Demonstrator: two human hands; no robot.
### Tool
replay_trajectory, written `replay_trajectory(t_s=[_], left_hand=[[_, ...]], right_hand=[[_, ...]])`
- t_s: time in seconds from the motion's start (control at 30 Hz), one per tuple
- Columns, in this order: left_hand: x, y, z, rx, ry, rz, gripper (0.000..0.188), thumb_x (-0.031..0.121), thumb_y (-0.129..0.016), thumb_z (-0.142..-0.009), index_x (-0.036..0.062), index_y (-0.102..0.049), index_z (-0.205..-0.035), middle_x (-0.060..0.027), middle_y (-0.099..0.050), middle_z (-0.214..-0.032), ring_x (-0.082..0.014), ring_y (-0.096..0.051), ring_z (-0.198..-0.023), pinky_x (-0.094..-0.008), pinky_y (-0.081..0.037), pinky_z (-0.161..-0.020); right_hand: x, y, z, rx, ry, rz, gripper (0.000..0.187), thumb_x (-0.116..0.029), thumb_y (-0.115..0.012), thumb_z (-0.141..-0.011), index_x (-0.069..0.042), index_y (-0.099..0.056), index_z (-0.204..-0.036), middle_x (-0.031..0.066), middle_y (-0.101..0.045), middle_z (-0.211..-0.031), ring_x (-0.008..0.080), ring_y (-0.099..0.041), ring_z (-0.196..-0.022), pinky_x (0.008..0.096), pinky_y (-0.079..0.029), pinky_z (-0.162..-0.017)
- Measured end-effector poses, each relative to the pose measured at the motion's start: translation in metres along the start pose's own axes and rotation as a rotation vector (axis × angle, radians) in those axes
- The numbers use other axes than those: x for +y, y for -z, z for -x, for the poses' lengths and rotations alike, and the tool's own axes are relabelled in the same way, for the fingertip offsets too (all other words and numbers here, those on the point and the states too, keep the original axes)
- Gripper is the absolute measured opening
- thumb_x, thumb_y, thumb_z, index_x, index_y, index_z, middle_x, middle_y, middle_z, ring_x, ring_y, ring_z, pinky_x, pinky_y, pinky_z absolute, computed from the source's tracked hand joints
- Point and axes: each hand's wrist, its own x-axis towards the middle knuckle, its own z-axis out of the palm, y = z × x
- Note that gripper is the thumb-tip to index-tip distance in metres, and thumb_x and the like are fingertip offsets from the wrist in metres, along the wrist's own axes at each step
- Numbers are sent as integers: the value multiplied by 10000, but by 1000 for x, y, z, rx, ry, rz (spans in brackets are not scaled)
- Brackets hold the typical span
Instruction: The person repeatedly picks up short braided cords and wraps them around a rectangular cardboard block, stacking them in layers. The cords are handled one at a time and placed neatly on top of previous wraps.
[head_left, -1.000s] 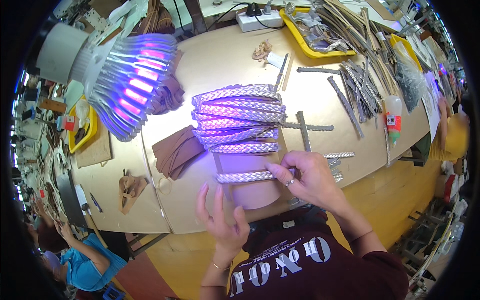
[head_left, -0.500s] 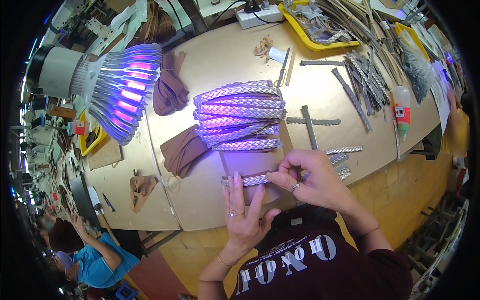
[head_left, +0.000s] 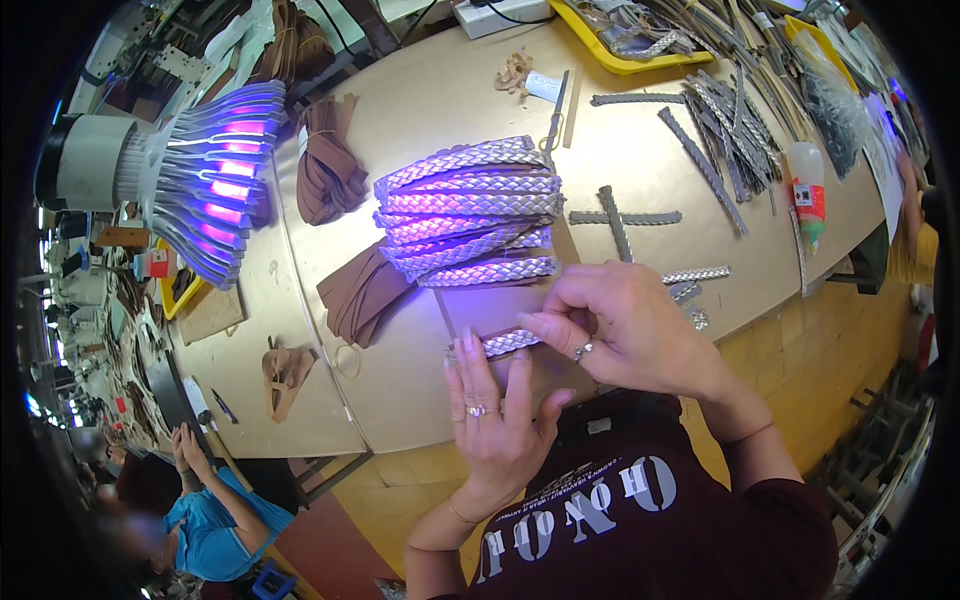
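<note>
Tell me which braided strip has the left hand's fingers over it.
The silvery strip between the left hand and right hand; the others, such as the piled strips and loose strips, lie clear of the left hand.

The single braided strip [head_left: 511, 343] shows a silver plaited pattern, as do the stacked braided strips [head_left: 465, 200] (tinged violet). The flat straps [head_left: 365, 305] are brown, the tabletop [head_left: 400, 410] gold, the T-shirt [head_left: 745, 535] white-lettered maroon; the heaped braided pieces [head_left: 728, 130] look grey, though glare makes that uncertain.
</note>
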Motion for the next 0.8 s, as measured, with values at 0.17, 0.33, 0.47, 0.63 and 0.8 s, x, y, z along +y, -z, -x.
replay_trajectory(t_s=[0.17,0.33,0.47,0.63,0.8], left_hand=[[0,-4,2,25,5,7,520,486,-546,-948,26,-619,-1180,-364,-474,-1330,-466,-521,-1217,-525,-437,-1003],[-2,-5,2,37,-15,-5,525,495,-542,-948,30,-618,-1179,-368,-473,-1329,-467,-530,-1206,-519,-449,-993],[-3,-7,5,37,-22,12,536,492,-557,-940,28,-594,-1204,-376,-465,-1329,-476,-517,-1215,-529,-447,-993],[-5,-25,12,139,-29,120,611,471,-633,-901,30,-500,-1303,-393,-398,-1371,-523,-447,-1258,-574,-425,-998],[-9,-38,26,175,-54,245,746,426,-729,-835,50,-389,-1382,-396,-188,-1480,-563,-194,-1384,-645,-168,-1105]], right_hand=[[7,-1,9,-58,-124,20,253,-260,-644,-900,-37,-616,-785,124,-609,-716,326,-602,-690,417,-458,-620],[16,-9,13,-17,-138,-22,261,-267,-652,-900,-33,-621,-789,119,-599,-710,313,-597,-666,402,-453,-603],[25,-20,13,29,-167,-108,262,-280,-675,-885,-34,-635,-801,124,-599,-698,304,-595,-628,383,-457,-577],[18,-26,19,56,-231,30,247,-276,-687,-882,-41,-643,-819,131,-566,-617,275,-571,-560,361,-452,-552],[24,-10,13,-143,-291,-177,206,-187,-671,-909,-1,-632,-830,36,-575,-670,89,-499,-613,264,-406,-557]])
